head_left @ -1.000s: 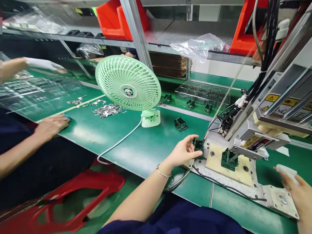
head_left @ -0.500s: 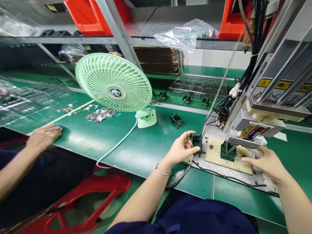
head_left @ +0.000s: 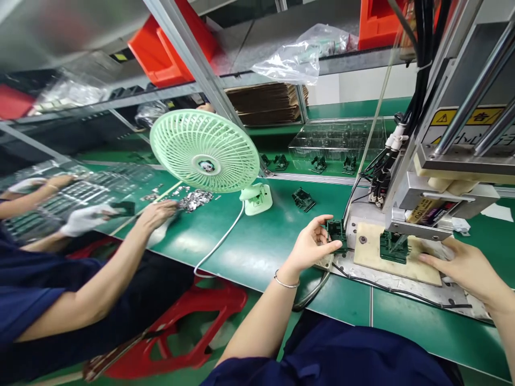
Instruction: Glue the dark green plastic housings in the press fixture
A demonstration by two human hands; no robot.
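Observation:
My left hand is closed on a dark green plastic housing, held upright at the left edge of the press's base plate. Another dark green plastic housing sits on the cream fixture plate, under the press head. My right hand is at the right of that fixture, thumb stretched towards the seated housing and apart from the fingers. The press head and a pale, blurred area partly hide its fingertips; I see nothing held there.
A light green fan stands left of a loose housing. Behind are more housings and a clear tray. Co-workers' hands are at the left, near a pile of small metal pieces. A black cable crosses the base's front.
The view has turned left, bringing another co-worker's gloved hands into sight. The nearer co-worker's hand has moved to the metal pieces. My hands keep their places at the press.

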